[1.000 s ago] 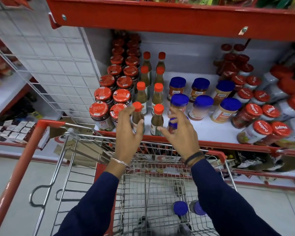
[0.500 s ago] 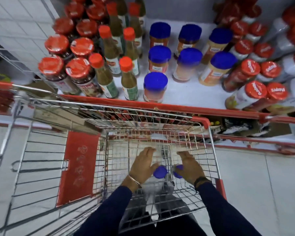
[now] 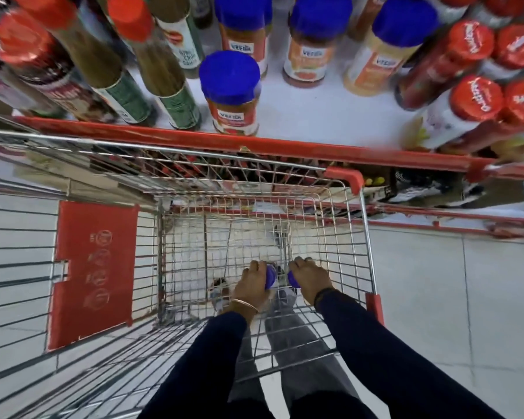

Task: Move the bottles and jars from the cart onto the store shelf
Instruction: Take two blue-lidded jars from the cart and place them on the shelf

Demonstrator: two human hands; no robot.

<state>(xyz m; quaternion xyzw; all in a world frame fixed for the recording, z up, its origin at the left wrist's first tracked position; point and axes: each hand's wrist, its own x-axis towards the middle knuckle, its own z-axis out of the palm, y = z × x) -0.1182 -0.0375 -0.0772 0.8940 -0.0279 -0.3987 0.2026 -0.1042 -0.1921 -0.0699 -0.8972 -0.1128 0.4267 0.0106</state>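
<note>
Both my hands are down inside the wire cart [image 3: 357, 243]. My left hand [image 3: 251, 285] is closed around a blue-lidded jar [image 3: 270, 276], and my right hand [image 3: 310, 279] is closed around a second blue-lidded jar [image 3: 293, 279]. Only the lids show; the jar bodies are hidden under my fingers. Above the cart, the white store shelf [image 3: 309, 116] holds blue-lidded jars, the nearest one [image 3: 230, 92] at the front edge, beside green sauce bottles [image 3: 164, 65] with orange caps.
Red-lidded jars [image 3: 472, 101] crowd the shelf's right side and dark red-lidded jars [image 3: 28, 55] the left. The shelf has a red front lip [image 3: 254, 146]. A red child-seat flap [image 3: 94, 267] hangs in the cart's left part. Tiled floor [image 3: 451, 297] lies to the right.
My hands left the shelf, dropped into the cart and closed over the two blue-lidded jars. The view tilted down and moved closer to the shelf.
</note>
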